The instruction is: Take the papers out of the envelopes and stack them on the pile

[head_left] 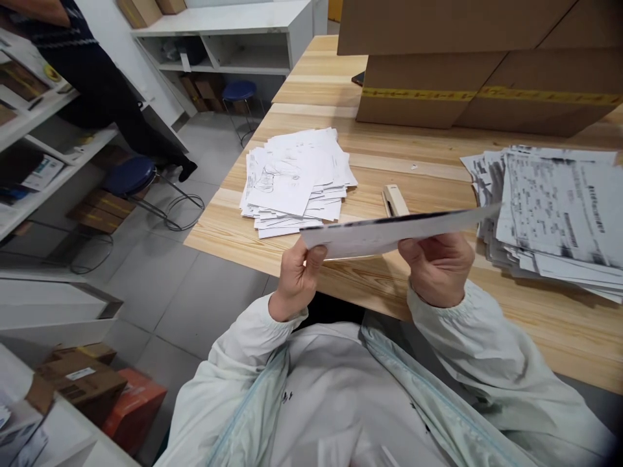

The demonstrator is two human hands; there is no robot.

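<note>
Both of my hands hold one printed sheet of paper [389, 232] nearly edge-on, just above the near edge of the wooden table [370, 162]. My left hand [296, 275] pinches its left end with closed fingers. My right hand [438, 266] grips the sheet's lower edge near the middle, fingers curled. Behind the sheet a beige stapler [394, 200] lies on the table. A spread heap of folded white papers [296, 178] sits to the left of it. A thick stack of printed sheets [555, 217] lies at the right.
Large cardboard boxes [481, 65] stand at the table's back. Blue stools [131, 176] are on the tiled floor at left. White shelves [34, 149] hold papers, and a person in dark clothes [97, 91] stands there. Cardboard and orange boxes [97, 389] lie lower left.
</note>
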